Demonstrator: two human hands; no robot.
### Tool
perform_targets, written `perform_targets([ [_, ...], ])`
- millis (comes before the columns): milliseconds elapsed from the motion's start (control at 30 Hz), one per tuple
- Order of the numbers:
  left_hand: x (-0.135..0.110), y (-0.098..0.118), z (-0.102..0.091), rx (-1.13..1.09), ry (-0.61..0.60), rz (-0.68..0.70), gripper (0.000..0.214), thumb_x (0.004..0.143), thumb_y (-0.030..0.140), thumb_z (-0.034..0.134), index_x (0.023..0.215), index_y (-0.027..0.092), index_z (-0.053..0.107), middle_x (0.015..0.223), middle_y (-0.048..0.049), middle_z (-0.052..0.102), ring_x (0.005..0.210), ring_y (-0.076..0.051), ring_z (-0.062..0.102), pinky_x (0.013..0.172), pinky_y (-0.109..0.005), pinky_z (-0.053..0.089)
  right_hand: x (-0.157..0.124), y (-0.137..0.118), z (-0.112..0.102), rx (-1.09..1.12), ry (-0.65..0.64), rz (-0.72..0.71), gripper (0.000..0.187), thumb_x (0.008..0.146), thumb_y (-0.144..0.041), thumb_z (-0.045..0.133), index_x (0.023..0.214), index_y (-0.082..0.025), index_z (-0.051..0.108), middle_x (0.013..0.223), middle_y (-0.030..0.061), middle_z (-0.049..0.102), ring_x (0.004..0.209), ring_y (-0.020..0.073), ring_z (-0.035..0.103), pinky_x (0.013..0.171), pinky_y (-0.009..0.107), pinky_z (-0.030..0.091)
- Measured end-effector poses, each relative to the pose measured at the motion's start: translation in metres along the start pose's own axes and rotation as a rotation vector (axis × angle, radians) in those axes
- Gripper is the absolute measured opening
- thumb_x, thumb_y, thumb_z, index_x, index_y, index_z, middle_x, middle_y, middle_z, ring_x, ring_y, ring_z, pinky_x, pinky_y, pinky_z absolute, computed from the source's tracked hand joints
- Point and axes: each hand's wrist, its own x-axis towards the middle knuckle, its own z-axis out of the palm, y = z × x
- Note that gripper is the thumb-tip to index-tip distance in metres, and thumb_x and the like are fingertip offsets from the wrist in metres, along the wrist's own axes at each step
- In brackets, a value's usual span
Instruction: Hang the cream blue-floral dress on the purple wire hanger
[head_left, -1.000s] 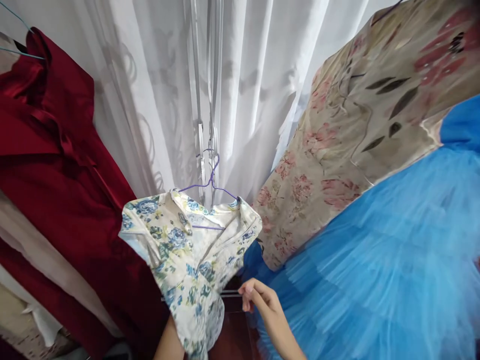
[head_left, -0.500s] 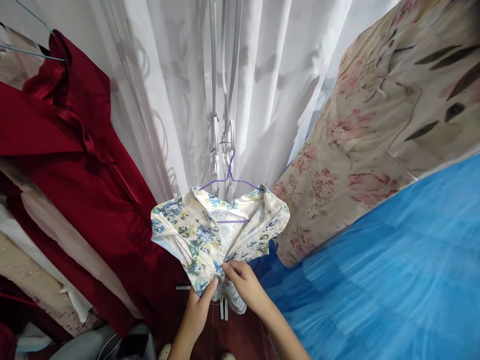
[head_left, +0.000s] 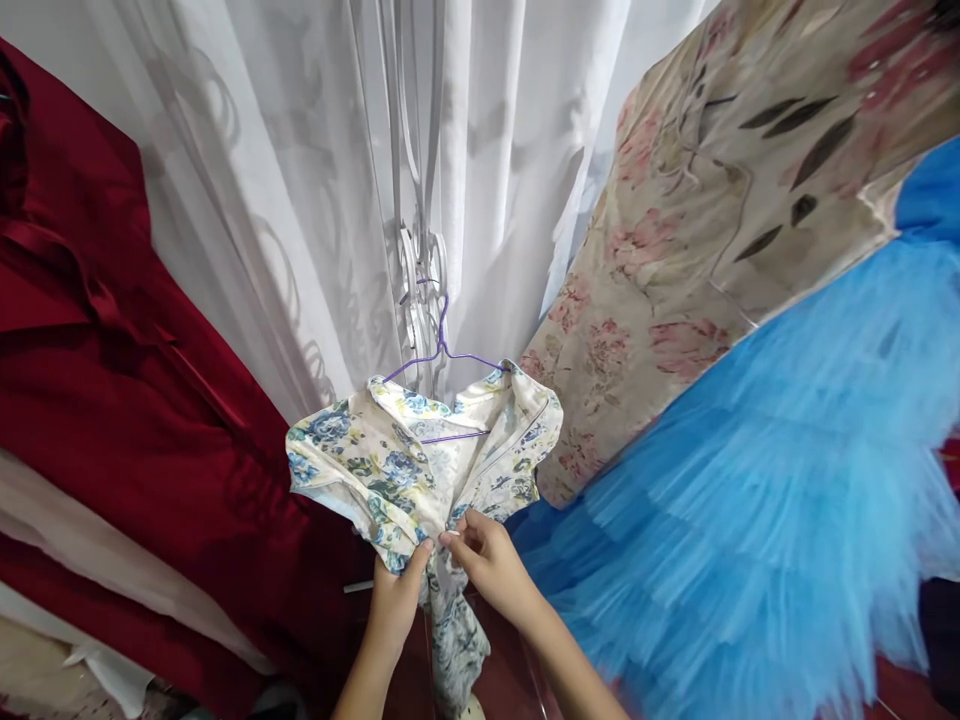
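A cream dress (head_left: 401, 465) with blue and green flowers hangs on a purple wire hanger (head_left: 442, 348), its V-shaped neck open at the front. My left hand (head_left: 399, 590) grips the left side of its front, thumb on top and fingers hidden behind the cloth. Just to the right, my right hand (head_left: 486, 562) pinches the cloth at the bottom of the neck opening, thumb against fingertips. A small white bit shows at those fingertips; I cannot make out what it is. Below both hands the narrow lower part of the dress hangs down.
White hooks and a metal stand (head_left: 420, 240) hold the hanger before a white curtain (head_left: 300, 180). Dark red garments (head_left: 112, 350) hang at left. To the right are a beige floral dress (head_left: 660, 290) and a blue ruffled tulle skirt (head_left: 750, 520).
The view has shifted to the right, so more of the blue skirt shows. My hands have lifted slightly on the dress front, and its lower part hangs more in sight.
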Motion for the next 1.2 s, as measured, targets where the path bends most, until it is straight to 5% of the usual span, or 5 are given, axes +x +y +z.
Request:
perform_targets([
  [300,0.002,-0.006,-0.023,0.159,0.011,0.065,0.039,0.072,0.039,0.073,0.102,0.014,0.068,0.106,-0.0137,0.072,0.110,-0.034,0.064,0.098,-0.045,0.048,-0.004,-0.005,0.009,0.252,-0.078,0.064,0.035,0.091,-0.050,0.057,0.073,-0.019,0.054,0.057,0.0005,0.063,0.050,0.0132,0.047,0.051,0.025,0.034],
  [400,0.006,-0.008,-0.043,0.248,0.210,0.117,0.030,0.075,0.037,0.066,0.095,0.014,0.066,0.096,-0.0128,0.071,0.099,-0.033,0.065,0.091,-0.045,0.049,-0.007,-0.007,0.003,0.328,-0.078,0.104,0.039,0.086,-0.053,0.062,0.069,-0.019,0.053,0.051,-0.0005,0.060,0.046,0.0119,0.045,0.048,0.024,0.033],
  [567,-0.012,-0.001,-0.036,0.318,0.673,0.614,0.042,0.077,0.026,0.065,0.116,0.021,0.049,0.126,-0.0126,0.053,0.118,-0.028,0.053,0.103,-0.044,0.041,-0.010,-0.011,-0.008,0.369,-0.091,0.154,0.040,0.081,-0.055,0.067,0.071,-0.019,0.054,0.050,-0.0002,0.063,0.041,0.0117,0.047,0.044,0.023,0.033],
  [800,-0.040,0.010,0.037,0.560,0.002,0.528,0.005,0.085,0.022,0.056,0.089,0.022,0.058,0.084,-0.0039,0.062,0.080,-0.020,0.061,0.074,-0.030,0.047,-0.026,-0.011,-0.008,0.458,-0.193,0.150,0.033,0.080,-0.046,0.069,0.074,-0.016,0.057,0.049,-0.0013,0.062,0.039,0.0087,0.045,0.042,0.021,0.032],
  [1200,-0.042,0.032,0.048,1.130,-0.334,0.470,0.032,0.067,-0.004,0.045,0.080,0.022,0.060,0.085,-0.0062,0.065,0.076,-0.022,0.062,0.065,-0.030,0.038,0.083,-0.125,-0.065,0.625,0.003,-0.090,0.029,0.076,-0.034,0.069,0.055,-0.014,0.064,0.044,-0.0025,0.054,0.034,0.0040,0.029,0.037,0.021,0.017],
])
